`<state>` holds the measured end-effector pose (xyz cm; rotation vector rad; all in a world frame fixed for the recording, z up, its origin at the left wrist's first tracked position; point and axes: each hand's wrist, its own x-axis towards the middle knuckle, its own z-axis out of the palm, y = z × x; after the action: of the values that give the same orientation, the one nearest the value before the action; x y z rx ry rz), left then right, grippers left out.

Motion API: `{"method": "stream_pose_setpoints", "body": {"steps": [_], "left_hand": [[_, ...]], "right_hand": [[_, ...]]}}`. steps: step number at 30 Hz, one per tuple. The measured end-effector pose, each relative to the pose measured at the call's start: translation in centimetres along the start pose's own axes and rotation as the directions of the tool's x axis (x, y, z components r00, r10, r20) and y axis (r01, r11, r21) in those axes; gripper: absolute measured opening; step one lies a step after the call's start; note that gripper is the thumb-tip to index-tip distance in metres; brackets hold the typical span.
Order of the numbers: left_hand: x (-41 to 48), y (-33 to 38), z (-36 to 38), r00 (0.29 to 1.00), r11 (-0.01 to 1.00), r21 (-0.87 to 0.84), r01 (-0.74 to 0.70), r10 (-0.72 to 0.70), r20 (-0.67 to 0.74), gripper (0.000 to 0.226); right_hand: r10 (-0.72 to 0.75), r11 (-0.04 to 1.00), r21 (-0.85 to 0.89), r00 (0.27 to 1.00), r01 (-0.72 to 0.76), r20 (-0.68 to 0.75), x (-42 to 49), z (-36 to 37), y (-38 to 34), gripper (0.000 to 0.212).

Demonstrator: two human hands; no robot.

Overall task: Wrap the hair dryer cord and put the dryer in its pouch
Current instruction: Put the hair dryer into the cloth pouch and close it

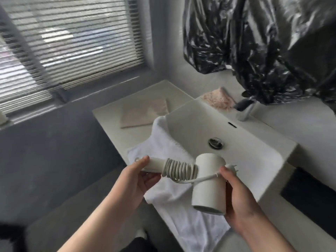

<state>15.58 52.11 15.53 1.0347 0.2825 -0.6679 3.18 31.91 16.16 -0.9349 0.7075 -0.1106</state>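
A white hair dryer (209, 180) is held over the front edge of the sink, barrel pointing toward me, handle lying out to the left. Its white cord (179, 170) is wound in many tight turns round the handle. My left hand (140, 177) grips the end of the handle. My right hand (238, 195) cups the barrel's right side and pinches the cord's loose end, with the plug (233, 168) sticking out past my thumb. A flat beige pouch (143, 113) lies on the counter left of the basin.
The white sink (269, 148) has a chrome tap (244, 110) at the back and a drain (215, 142) in the middle. A white towel (171, 195) drapes over the counter's front. A pink cloth (219, 100) lies behind. Black plastic bags (254, 42) hang at upper right.
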Motion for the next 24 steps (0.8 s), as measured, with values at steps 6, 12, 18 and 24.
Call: {"method": "stream_pose_setpoints", "body": {"steps": [6,12,18,24], "left_hand": [[3.9,5.8,-6.0,0.997,0.994,-0.087,-0.07,0.069,-0.02,0.021],[10.4,14.3,-13.0,0.998,0.994,-0.094,-0.06,0.06,0.001,0.025],[16.1,22.2,-16.4,0.999,0.998,-0.049,-0.031,0.032,0.02,0.018],[21.5,24.0,-15.8,0.997,0.999,0.014,0.051,-0.052,0.06,0.019]], "right_hand": [[0.033,0.999,-0.044,0.998,-0.031,0.061,4.8,8.5,0.9,0.048],[0.01,0.999,-0.054,1.0,-0.009,0.014,11.6,19.8,3.1,0.047],[0.029,1.0,0.011,1.0,-0.028,-0.011,15.8,27.9,4.3,0.045],[-0.017,0.996,0.085,0.995,0.025,-0.101,19.4,29.0,3.4,0.039]]}}
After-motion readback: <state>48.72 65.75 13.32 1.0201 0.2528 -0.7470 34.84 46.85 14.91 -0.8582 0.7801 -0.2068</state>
